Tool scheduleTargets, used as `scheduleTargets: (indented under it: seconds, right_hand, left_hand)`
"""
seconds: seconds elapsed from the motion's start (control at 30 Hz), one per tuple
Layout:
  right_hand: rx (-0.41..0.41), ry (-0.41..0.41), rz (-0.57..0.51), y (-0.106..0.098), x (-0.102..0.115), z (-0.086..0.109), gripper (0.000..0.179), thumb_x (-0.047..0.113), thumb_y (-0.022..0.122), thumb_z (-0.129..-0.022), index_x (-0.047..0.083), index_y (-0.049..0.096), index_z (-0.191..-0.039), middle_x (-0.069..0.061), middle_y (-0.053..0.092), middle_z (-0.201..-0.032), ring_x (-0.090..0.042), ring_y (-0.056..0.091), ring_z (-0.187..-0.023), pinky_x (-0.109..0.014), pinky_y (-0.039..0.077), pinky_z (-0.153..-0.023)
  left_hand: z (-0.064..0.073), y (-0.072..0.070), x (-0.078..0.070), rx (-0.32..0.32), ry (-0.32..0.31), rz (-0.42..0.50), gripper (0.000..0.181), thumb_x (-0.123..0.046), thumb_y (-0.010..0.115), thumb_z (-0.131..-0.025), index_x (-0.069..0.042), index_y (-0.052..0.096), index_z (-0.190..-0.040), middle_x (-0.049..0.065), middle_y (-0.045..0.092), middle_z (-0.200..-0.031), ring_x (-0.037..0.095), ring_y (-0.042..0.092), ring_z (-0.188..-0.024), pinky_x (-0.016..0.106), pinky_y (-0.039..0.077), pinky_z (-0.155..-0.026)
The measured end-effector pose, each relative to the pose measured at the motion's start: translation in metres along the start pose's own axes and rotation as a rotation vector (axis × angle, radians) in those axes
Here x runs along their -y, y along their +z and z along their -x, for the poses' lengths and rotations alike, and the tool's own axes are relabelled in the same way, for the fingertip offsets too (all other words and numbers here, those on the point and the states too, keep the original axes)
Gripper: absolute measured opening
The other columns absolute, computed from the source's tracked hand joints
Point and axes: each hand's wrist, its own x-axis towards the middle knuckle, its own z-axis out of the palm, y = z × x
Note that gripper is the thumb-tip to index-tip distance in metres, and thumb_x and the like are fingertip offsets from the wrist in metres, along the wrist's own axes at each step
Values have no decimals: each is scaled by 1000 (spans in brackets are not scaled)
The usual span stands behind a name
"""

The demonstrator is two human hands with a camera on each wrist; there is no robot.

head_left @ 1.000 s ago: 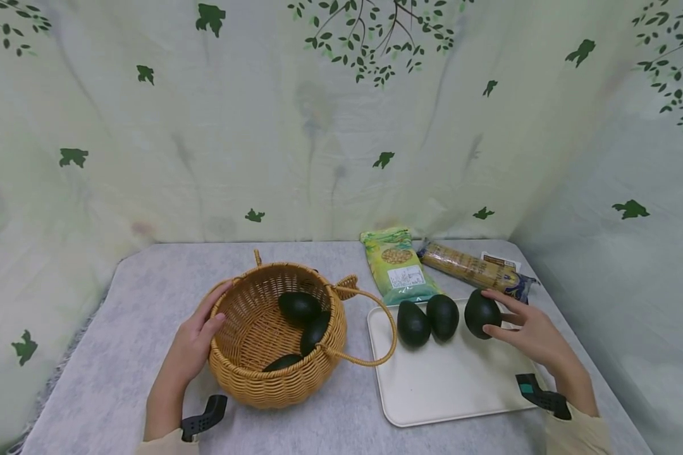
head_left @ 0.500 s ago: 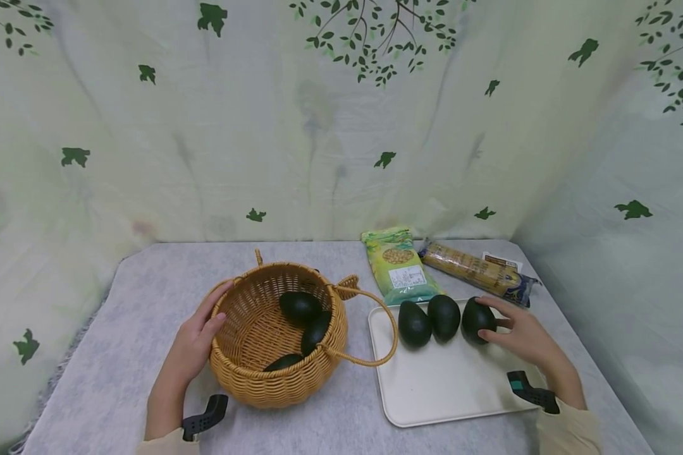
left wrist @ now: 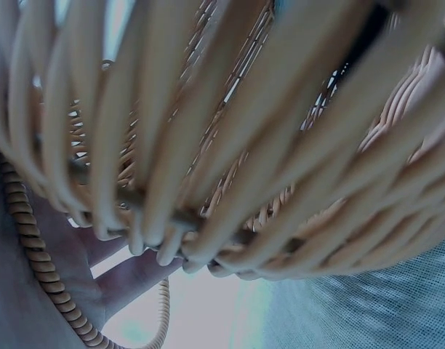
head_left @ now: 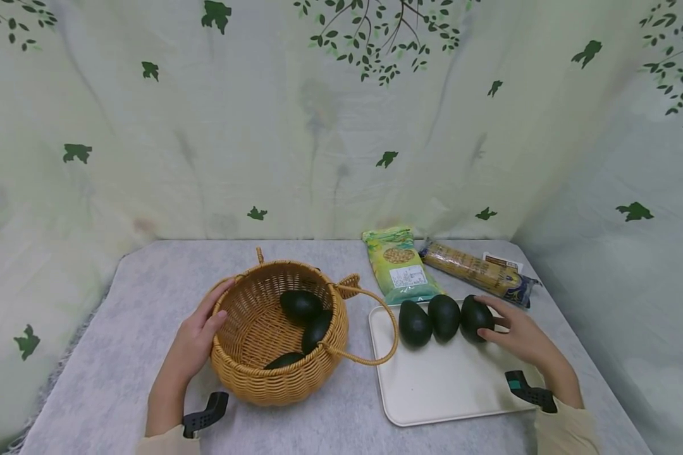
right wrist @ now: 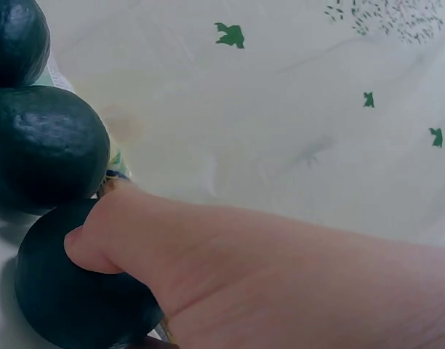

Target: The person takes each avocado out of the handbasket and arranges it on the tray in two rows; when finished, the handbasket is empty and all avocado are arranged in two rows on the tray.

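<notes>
Three dark green, egg-shaped avocados (head_left: 445, 318) stand in one row along the far side of a white rectangular tray (head_left: 432, 385), which lies on the right part of the table. The right hand (head_left: 518, 335) holds the rightmost avocado (head_left: 475, 319) of this row, with the thumb at its near side and the fingertips at its far side. This avocado is just beside the middle one.

On the left of the tray is a round, light brown wicker basket (head_left: 279, 388), and the left hand (head_left: 192, 341) holds its left rim, so the basket leans somewhat toward the person. Inside it, three more avocados (head_left: 300, 307) are visible: two at the right side, touching each other, and one at the near side, partly hidden by the rim. One looped wicker handle (head_left: 397, 335) hangs out over the left edge of the tray.

Behind the tray lies a yellow-green plastic bag (head_left: 397, 254) with a white label. To its right, a long, transparent package (head_left: 469, 265) with dark blue ends is placed diagonally. Grey cloth (head_left: 148, 291) covers the table.
</notes>
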Motion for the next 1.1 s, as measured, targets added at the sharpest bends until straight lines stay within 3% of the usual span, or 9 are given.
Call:
scheduleTargets:
  seconds: [0.4, 0.57, 0.8, 1.1]
  right_hand:
    - [41, -40, 2, -1, 2, 1, 64, 16, 74, -96, 3, 47, -152, -33, 46, -151, -57, 53, -129, -66, 48, -102]
    - [44, -29, -8, -1, 4, 3, 64, 17, 74, -96, 2, 46, -152, -33, 45, -152, -59, 51, -130, -68, 46, -103]
    - [42, 51, -4, -1, 6, 5, 66, 25, 74, -97, 7, 46, -154, -34, 42, -154, -63, 50, -128, -71, 48, -96]
    - [40, 16, -2, -1, 3, 4, 64, 24, 73, -98, 6, 46, -153, -33, 42, -154, -62, 49, -129, -70, 48, -98]
  left_hand:
    - [-1, 1, 2, 3, 5, 4, 55, -24, 46, -110, -36, 32, -162, 14, 36, -165, 51, 40, -144, 78, 35, -105]
    - [0, 0, 0, 6, 2, -1, 55, -25, 46, -110, -35, 32, -163, 14, 35, -165, 52, 40, -144, 78, 35, -105]
    - [0, -1, 1, 3, -4, -4, 55, -26, 46, -110, -36, 32, -163, 14, 35, -166, 52, 40, -144, 79, 35, -105]
    - [0, 0, 1, 1, 0, -6, 55, -25, 46, -110, -36, 31, -163, 14, 35, -165, 52, 42, -143, 79, 36, -104]
